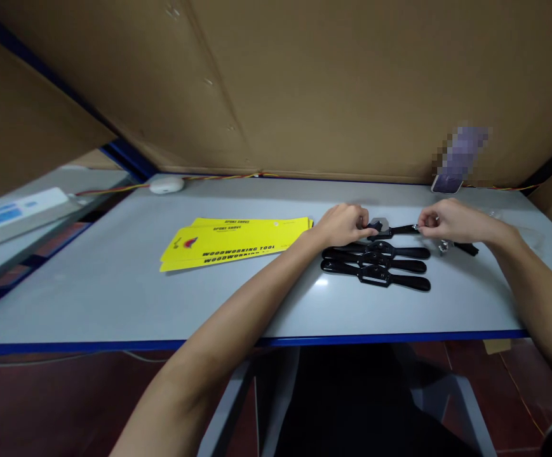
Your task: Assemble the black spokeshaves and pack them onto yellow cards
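My left hand (pixel 345 223) is closed around the left end of a black spokeshave (pixel 402 230), whose right handle points toward my other hand. A dark part stands up by my left fingertips; its kind is unclear. My right hand (pixel 450 220) pinches a small shiny metal piece (pixel 415 226) at the tip of that handle, too small to name. Closer to me, three more black spokeshaves (pixel 375 274) lie side by side on the table. Small silver metal parts (pixel 443 246) and several black pieces (pixel 467 249) rest below my right hand.
Yellow printed cards (pixel 228 242) lie fanned out left of my left forearm. A phone (pixel 459 162) leans against the cardboard wall (pixel 304 89) at the back. Clear plastic (pixel 526 235) lies at the right. A white device (pixel 166 185) with a cable sits at the back left.
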